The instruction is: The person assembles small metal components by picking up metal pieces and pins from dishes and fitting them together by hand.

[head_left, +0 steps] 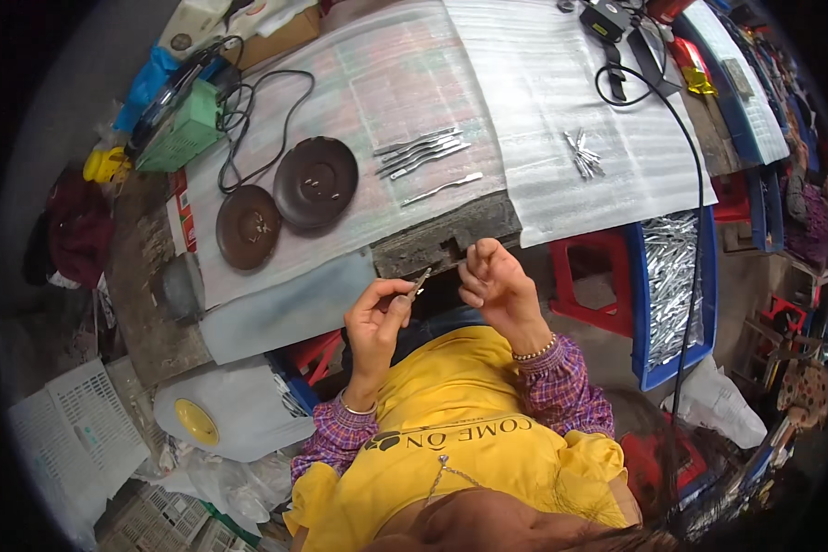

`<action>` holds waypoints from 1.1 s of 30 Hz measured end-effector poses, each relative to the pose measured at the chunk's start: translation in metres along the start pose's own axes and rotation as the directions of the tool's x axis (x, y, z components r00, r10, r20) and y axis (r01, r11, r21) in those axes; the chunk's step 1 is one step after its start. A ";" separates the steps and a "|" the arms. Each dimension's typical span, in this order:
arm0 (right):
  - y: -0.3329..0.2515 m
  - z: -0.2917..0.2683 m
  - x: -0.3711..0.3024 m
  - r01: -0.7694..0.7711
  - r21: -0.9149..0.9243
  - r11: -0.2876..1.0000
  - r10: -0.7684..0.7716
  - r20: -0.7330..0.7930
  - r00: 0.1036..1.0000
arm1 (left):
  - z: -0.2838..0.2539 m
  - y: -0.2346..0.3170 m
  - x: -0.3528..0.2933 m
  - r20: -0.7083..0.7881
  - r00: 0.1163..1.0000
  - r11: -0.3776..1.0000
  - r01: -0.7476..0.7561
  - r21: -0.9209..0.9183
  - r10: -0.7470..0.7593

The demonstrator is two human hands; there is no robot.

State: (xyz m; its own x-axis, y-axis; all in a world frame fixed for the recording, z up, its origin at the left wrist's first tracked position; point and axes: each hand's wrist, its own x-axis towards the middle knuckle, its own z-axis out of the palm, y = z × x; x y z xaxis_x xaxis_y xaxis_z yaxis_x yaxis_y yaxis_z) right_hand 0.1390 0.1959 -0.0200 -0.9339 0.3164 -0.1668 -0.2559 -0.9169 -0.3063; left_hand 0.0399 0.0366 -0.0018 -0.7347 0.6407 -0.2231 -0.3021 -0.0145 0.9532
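Note:
Between the thumb and fingers of my left hand [377, 317] is a small slim metal piece [420, 283], pointing up toward the table edge. My right hand [497, 281] is raised just right of it, fingers curled in and apart from the piece; whether anything small sits in them is hidden. Beyond my hands, several long slim metal pieces [423, 152] lie side by side on the foam-covered table [405, 83], with one more metal strip [442, 189] nearer me. Two round brown dishes, a larger dish [308, 207] and a smaller dish [235, 244], hold tiny bits.
A loose pile of short metal pieces [584, 156] lies on the white foam sheet [561, 83] at right. Beside the table stand a blue bin [642, 317] full of metal parts and a red stool [566, 262]. A black cable [695, 212] hangs over the edge. A green basket [179, 133] sits far left.

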 end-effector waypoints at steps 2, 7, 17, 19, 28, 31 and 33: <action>0.000 -0.002 0.001 -0.005 0.184 0.983 0.008 -0.019 1.000 | -0.002 -0.002 0.000 0.001 1.000 1.000 0.002 0.001 -0.002; -0.002 -0.004 0.001 -0.018 0.241 0.970 0.028 -0.039 0.999 | -0.003 -0.005 -0.001 -0.012 1.000 0.999 -0.009 0.042 0.009; -0.001 -0.006 0.000 -0.053 0.348 0.936 0.063 -0.019 0.998 | -0.002 -0.010 -0.001 -0.003 0.998 0.997 -0.057 0.050 0.057; 0.000 -0.007 0.000 -0.065 0.370 0.927 0.071 -0.004 0.997 | -0.003 -0.011 -0.001 -0.009 0.998 0.997 -0.055 0.059 0.056; 0.003 -0.008 -0.001 -0.067 0.328 0.942 0.065 0.016 0.998 | -0.001 -0.012 0.000 -0.007 0.997 0.994 -0.074 0.083 0.075; 0.005 -0.008 -0.001 -0.055 0.290 0.956 0.054 0.012 0.998 | -0.001 -0.011 -0.001 -0.012 0.997 0.994 -0.071 0.085 0.073; 0.006 -0.008 0.000 -0.058 0.289 0.956 0.057 0.010 0.998 | -0.001 -0.007 -0.001 -0.016 0.998 0.994 -0.063 0.093 0.065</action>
State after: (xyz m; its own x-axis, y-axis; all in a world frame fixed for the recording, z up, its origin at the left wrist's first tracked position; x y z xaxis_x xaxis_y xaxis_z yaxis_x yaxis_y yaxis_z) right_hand 0.1391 0.1925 -0.0296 -0.9493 0.2611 -0.1751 -0.2630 -0.9647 -0.0128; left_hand 0.0424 0.0354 -0.0085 -0.7622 0.6263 -0.1641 -0.1973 0.0167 0.9802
